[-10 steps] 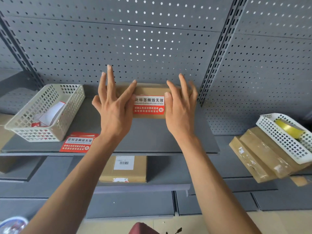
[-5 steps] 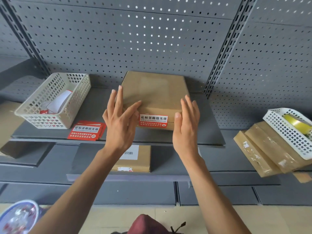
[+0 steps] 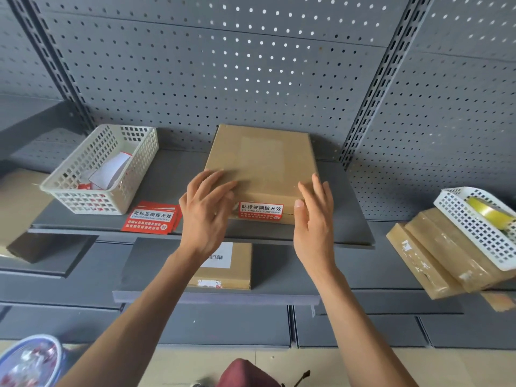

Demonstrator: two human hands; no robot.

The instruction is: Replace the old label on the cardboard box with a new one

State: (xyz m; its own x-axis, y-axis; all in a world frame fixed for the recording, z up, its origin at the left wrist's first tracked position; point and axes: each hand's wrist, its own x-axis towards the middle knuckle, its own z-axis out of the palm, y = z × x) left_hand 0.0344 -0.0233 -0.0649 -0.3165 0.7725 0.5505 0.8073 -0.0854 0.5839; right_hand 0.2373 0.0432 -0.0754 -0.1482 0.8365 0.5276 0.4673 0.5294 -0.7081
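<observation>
A flat brown cardboard box [image 3: 262, 160] lies on the grey shelf [image 3: 346, 219], its top face bare with a paler rectangle where a label once sat. A red and white label [image 3: 261, 210] is stuck on its front edge. My left hand [image 3: 205, 213] rests with spread fingers on the box's front left corner. My right hand [image 3: 314, 219] is open beside the front right corner, the thumb near the label's end. A small stack of red and white labels [image 3: 150, 217] lies on the shelf left of my left hand.
A white mesh basket [image 3: 97, 174] with paper scraps stands at the shelf's left. On the lower shelf lies another box [image 3: 226, 266] with a barcode label. At the right, taped boxes [image 3: 435, 252] sit under a white basket [image 3: 474, 227] holding yellow tape.
The view has tilted down, so the box's top face now shows. Both hands have settled lower at the box's front corners, and my left fingers have moved onto its top.
</observation>
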